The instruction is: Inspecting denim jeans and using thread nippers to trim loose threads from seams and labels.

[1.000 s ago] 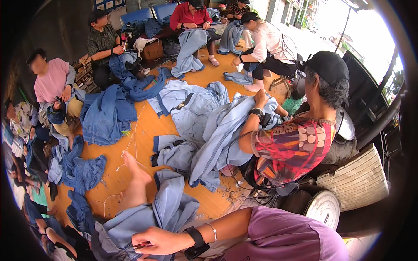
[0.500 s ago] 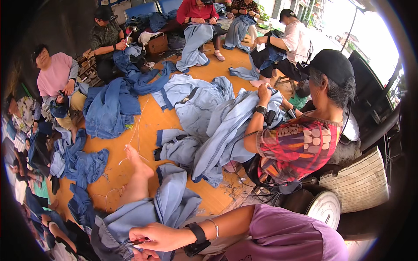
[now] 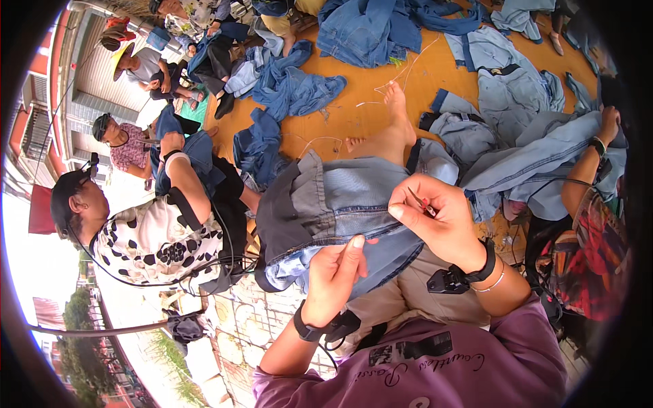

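Note:
Light blue denim jeans (image 3: 364, 187) lie across my lap, with a dark grey waist part (image 3: 282, 204) toward the left and a seam running along them. My right hand (image 3: 442, 221) is closed around small thread snips (image 3: 426, 205), their pointed blades showing between thumb and fingers, just above the denim. Over the near edge of the jeans, my left hand (image 3: 333, 277) has its thumb pressed to curled fingers. Whatever it pinches, cloth or thread, is too small to make out.
A person in a spotted shirt (image 3: 160, 238) sits close on my left, another in a checked shirt (image 3: 588, 255) on my right. Light jeans (image 3: 517, 95) and darker jeans (image 3: 371, 30) lie heaped on the orange floor board (image 3: 340, 129). Loose white threads (image 3: 401, 78) lie near my bare foot.
The view has swung to the left. My right hand has lifted off the jeans with the snips, and my left hand has come fully into sight. The jeans' dark part is spread more openly.

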Tool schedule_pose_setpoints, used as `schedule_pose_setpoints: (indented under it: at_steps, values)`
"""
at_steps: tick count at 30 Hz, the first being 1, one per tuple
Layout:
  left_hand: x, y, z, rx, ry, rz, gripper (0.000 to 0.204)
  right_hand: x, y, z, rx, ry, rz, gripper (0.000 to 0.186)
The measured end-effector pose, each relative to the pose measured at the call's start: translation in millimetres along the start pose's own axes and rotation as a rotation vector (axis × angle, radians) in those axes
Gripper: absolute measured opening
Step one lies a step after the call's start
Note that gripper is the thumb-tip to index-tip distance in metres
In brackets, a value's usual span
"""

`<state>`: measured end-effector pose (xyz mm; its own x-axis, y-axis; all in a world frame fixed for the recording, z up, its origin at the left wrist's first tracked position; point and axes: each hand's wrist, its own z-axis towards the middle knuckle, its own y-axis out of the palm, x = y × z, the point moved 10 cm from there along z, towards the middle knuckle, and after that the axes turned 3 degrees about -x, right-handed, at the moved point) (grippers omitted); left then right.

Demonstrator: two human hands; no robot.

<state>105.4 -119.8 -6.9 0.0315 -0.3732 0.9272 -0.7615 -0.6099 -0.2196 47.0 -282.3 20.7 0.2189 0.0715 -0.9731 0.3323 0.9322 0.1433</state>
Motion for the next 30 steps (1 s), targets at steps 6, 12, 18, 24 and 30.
schedule_pose_setpoints:
  at_steps: [6, 12, 18, 24, 30]
  values:
    - [-3, 1, 0, -0.016, -0.006, -0.101, 0.022, 2, 13, -3, -0.004, -0.012, -0.084, 0.007]
    - [3, -3, 1, 0.010, 0.053, -0.150, 0.019, 3, 24, -1, -0.041, 0.025, -0.103, 0.008]
    - [2, -9, -2, 0.107, 0.111, -0.007, 0.021, -7, 42, 1, -0.173, -0.096, -0.363, 0.019]
    - [4, -4, -1, 0.089, 0.076, 0.017, 0.026, -9, 32, 4, -0.068, -0.138, -0.387, 0.017]
    - [-9, -9, -4, 0.093, 0.016, 0.094, 0.034, 1, 17, 10, -0.008, -0.003, -0.314, 0.014]
